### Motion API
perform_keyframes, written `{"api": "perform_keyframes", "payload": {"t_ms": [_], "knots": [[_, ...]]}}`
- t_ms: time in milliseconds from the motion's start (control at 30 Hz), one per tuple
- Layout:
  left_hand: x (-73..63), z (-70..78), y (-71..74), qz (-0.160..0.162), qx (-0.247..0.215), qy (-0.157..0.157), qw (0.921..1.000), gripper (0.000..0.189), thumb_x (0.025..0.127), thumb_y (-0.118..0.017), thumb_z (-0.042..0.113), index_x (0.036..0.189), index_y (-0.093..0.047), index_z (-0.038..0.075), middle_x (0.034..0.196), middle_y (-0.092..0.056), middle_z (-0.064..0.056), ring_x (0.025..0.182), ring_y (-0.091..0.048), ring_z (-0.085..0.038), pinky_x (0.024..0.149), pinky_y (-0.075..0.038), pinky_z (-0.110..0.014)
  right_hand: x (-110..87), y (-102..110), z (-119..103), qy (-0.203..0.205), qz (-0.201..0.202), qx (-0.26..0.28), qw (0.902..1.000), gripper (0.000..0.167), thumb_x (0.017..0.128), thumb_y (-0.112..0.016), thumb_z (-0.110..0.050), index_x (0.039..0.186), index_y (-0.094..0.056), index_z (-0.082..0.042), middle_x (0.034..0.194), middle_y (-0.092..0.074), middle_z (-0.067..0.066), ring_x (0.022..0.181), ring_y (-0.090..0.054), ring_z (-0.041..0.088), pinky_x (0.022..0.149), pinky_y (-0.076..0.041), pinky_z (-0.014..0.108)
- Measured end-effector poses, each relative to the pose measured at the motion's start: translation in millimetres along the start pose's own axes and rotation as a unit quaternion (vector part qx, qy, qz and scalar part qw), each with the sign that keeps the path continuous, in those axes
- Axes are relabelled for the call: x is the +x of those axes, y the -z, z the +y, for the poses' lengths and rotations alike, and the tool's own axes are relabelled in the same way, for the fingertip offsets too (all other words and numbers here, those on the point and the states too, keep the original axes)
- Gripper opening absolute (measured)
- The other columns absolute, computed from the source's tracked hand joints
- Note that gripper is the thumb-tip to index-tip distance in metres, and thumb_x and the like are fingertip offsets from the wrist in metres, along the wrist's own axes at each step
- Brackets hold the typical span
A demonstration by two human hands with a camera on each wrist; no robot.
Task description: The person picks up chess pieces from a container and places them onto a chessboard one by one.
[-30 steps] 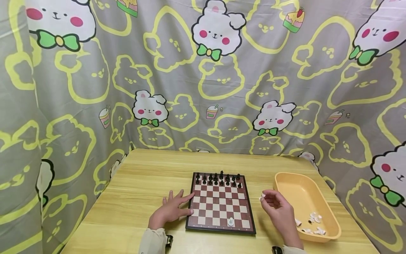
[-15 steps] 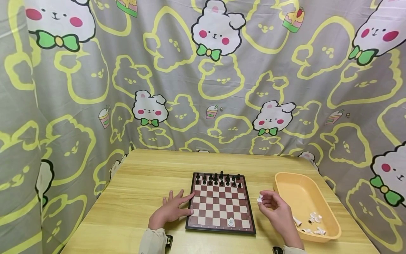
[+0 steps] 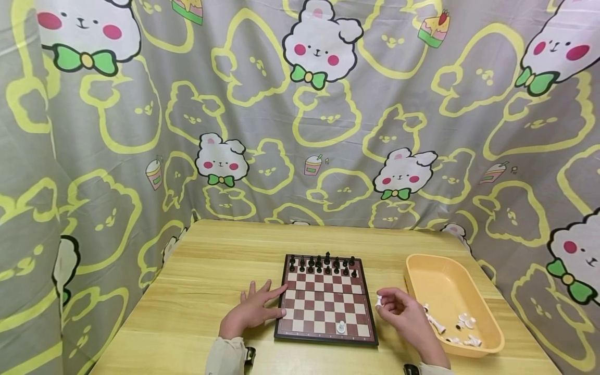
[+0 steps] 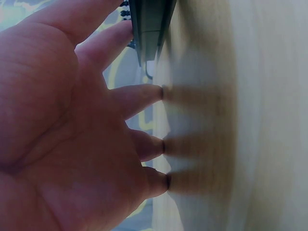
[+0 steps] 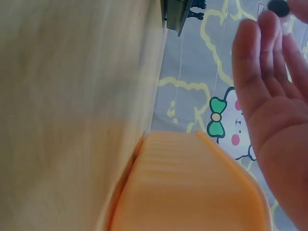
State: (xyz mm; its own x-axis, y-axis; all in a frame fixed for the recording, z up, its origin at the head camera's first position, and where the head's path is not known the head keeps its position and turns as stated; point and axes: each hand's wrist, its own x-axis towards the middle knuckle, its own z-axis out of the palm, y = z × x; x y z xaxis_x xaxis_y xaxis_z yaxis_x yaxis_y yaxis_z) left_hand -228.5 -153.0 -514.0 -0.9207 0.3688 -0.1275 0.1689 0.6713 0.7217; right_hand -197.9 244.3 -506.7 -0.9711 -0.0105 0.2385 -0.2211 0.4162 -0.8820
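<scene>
A chessboard [image 3: 323, 299] with brown and cream squares lies on the table. Black chess pieces [image 3: 327, 270] fill its two far rows, and one small white chess piece [image 3: 341, 328] stands on the near row. My left hand [image 3: 250, 311] is spread at the board's left side, thumb and index finger touching the edge; in the left wrist view its other fingertips rest on the table. Just off the board's right edge, my right hand [image 3: 407, 316] pinches a white chess piece [image 3: 378, 300] between thumb and fingers. Its dark base [image 5: 278, 7] shows in the right wrist view; its kind is unclear.
An orange-yellow tray [image 3: 436, 276] stands to the right, beside my right forearm, with several white chess pieces [image 3: 472, 341] lying near its front end. A grey patterned curtain [image 3: 272, 104] hangs around the wooden table [image 3: 225, 245].
My right hand has moved left and slightly nearer to me, bringing the white chess piece close to the board's right edge. My left hand has stayed in place.
</scene>
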Motion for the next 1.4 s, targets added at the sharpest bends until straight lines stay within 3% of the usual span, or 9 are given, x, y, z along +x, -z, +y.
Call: {"api": "perform_keyframes", "payload": {"t_ms": [300, 500, 700, 967, 1400], "knots": [[-1.4, 0.7, 0.5, -0.001, -0.009, 0.001, 1.0, 0.069, 0.095, -0.073, 0.041, 0.157, -0.047, 0.027, 0.167, -0.016, -0.03, 0.145, 0.012, -0.066, 0.109, 0.011, -0.081, 1.7, 1.7, 3.9, -0.004, -0.093, 0.008, 0.9957, 0.035, 0.08, -0.078, 0.006, 0.113, -0.067, 0.006, 0.091, -0.066, 0.009, 0.077, -0.061, 0.009, 0.069, -0.056, 0.023], [-0.5, 0.8, 1.1, -0.001, 0.0, -0.002, 1.0, 0.069, 0.096, -0.072, 0.041, 0.158, -0.046, 0.025, 0.167, -0.016, -0.031, 0.145, 0.012, -0.067, 0.109, 0.011, -0.081, 0.8, 3.6, 3.7, 0.007, -0.175, 0.008, 0.9845, 0.032, 0.081, -0.08, 0.0, 0.11, -0.067, 0.004, 0.092, -0.064, 0.008, 0.077, -0.06, 0.009, 0.067, -0.055, 0.023], [-1.0, 1.7, 1.9, 0.002, 0.007, -0.007, 1.0, 0.069, 0.096, -0.072, 0.04, 0.158, -0.046, 0.023, 0.165, -0.019, -0.033, 0.144, 0.009, -0.069, 0.108, 0.008, -0.084, -0.1, 3.5, 1.6, -0.025, -0.23, 0.018, 0.9727, 0.033, 0.08, -0.079, 0.0, 0.109, -0.065, 0.004, 0.089, -0.062, 0.008, 0.078, -0.059, 0.012, 0.066, -0.053, 0.023], [-0.9, 1.3, 1.5, -0.003, -0.002, -0.006, 1.0, 0.068, 0.097, -0.071, 0.039, 0.158, -0.046, 0.024, 0.166, -0.017, -0.032, 0.146, 0.013, -0.065, 0.109, 0.011, -0.082, 0.6, 1.3, 1.2, -0.01, -0.257, 0.011, 0.9663, 0.032, 0.079, -0.078, 0.0, 0.108, -0.066, 0.002, 0.089, -0.064, 0.007, 0.076, -0.061, 0.012, 0.065, -0.054, 0.023], [0.0, 1.3, 0.8, -0.002, 0.003, -0.002, 1.0, 0.069, 0.096, -0.072, 0.041, 0.158, -0.046, 0.024, 0.166, -0.017, -0.032, 0.145, 0.011, -0.066, 0.109, 0.01, -0.082, 1.2, -4.7, 0.5, -0.002, -0.243, 0.002, 0.97, 0.034, 0.082, -0.08, -0.004, 0.113, -0.066, 0.002, 0.093, -0.064, 0.008, 0.078, -0.059, 0.01, 0.067, -0.054, 0.023]]}}
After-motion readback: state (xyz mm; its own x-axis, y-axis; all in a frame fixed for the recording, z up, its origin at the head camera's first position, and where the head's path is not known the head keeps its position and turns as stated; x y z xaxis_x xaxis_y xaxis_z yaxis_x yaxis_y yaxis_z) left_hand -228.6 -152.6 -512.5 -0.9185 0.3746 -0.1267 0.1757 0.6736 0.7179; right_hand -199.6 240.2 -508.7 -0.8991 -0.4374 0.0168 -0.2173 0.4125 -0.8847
